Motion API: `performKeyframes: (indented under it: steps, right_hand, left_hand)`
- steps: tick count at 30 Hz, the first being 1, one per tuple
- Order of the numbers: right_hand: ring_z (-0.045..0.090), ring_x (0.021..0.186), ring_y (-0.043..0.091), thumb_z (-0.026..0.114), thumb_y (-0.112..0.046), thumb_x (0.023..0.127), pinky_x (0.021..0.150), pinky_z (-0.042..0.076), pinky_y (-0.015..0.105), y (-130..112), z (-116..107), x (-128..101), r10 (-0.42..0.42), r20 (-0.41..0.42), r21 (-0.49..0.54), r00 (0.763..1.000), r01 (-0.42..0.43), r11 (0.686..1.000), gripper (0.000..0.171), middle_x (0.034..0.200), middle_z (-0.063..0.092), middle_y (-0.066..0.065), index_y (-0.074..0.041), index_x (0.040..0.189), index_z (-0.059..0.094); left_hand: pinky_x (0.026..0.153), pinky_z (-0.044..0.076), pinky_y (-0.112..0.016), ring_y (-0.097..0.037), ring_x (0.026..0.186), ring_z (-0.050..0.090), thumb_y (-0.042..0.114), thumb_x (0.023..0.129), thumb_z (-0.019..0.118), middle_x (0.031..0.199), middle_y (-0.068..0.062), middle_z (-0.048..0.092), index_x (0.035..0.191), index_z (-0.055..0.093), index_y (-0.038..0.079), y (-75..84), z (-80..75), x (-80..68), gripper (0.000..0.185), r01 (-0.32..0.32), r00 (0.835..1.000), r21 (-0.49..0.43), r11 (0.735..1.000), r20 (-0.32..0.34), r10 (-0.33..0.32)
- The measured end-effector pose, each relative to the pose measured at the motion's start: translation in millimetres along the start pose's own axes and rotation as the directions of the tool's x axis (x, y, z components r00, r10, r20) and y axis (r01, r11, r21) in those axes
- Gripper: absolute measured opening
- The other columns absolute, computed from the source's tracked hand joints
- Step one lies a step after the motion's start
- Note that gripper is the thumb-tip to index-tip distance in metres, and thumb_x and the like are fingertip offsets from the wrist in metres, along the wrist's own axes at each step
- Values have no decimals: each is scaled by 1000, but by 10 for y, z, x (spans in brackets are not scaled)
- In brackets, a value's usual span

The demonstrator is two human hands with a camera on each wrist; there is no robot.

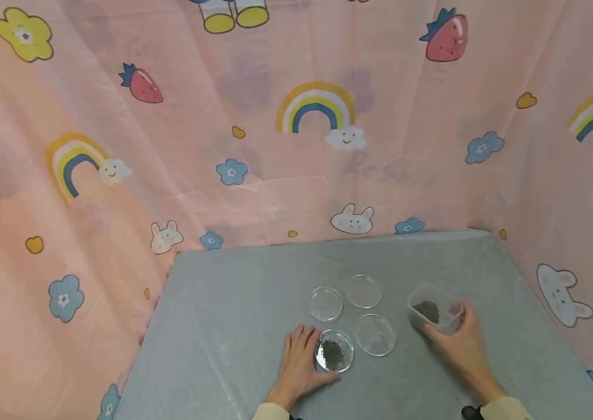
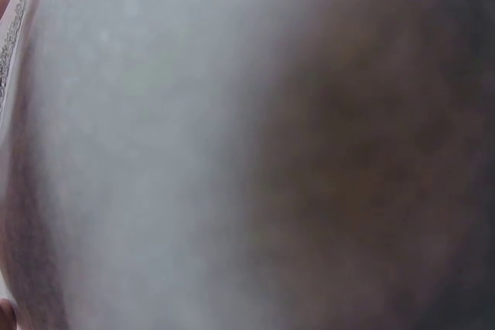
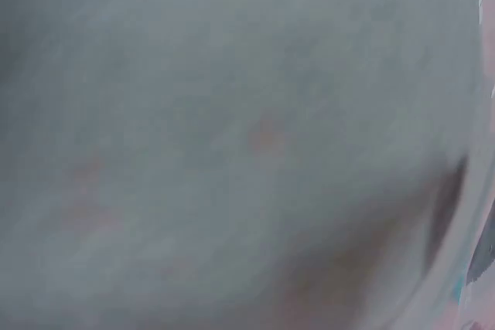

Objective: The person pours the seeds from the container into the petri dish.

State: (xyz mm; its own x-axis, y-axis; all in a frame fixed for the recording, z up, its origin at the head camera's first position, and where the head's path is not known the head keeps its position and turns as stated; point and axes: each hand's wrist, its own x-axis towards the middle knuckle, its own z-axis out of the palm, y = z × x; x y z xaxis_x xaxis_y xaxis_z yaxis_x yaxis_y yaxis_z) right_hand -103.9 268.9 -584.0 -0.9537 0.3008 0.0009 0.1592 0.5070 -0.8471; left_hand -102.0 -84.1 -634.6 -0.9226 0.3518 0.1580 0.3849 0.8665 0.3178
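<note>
My left hand lies on the table with fairly straight fingers. Its index finger and thumb touch opposite sides of a round clear petri dish containing a small heap of dark grey granules. To the right, my right hand grips a clear plastic box between thumb and fingers. More dark granules are gathered at the box's left side. The left wrist view is mostly blurred; the dish edge shows at its left. In the blurred right wrist view, the box wall is partly visible.
Three more clear round dishes stand beyond and between my hands: one at the left, one farther back and one nearer. Grey cloth covers the table. A pink patterned curtain hangs behind and beside it.
</note>
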Motion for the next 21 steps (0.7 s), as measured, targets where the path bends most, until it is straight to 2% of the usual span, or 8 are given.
performKeyframes:
  steps: [4,10,21]
  right_hand:
    - [29,132,56,77,-29,85,103,29,66,166,-119,23,89,-26,43,996,-88,995,102,144,25,36,8,150,8]
    - [22,137,55,75,-29,86,108,24,65,283,-194,20,197,-4,56,980,-197,979,108,151,14,38,4,152,-4]
    - [25,134,59,78,-21,83,107,24,67,413,-213,-48,143,5,50,990,-143,988,109,147,17,42,7,151,-3]
  left_hand:
    - [114,22,-57,-31,141,33,73,66,73,144,-6,48,140,49,17,9,-2,3,96,9,1000,-11,1000,15,-8]
    - [113,23,-57,-31,140,34,72,66,73,144,-6,48,140,49,17,28,-23,7,95,17,1000,-16,1000,25,-17]
    - [111,25,-59,-33,139,36,72,65,73,142,-7,49,138,50,16,14,6,8,95,-5,1000,-16,1000,-8,5]
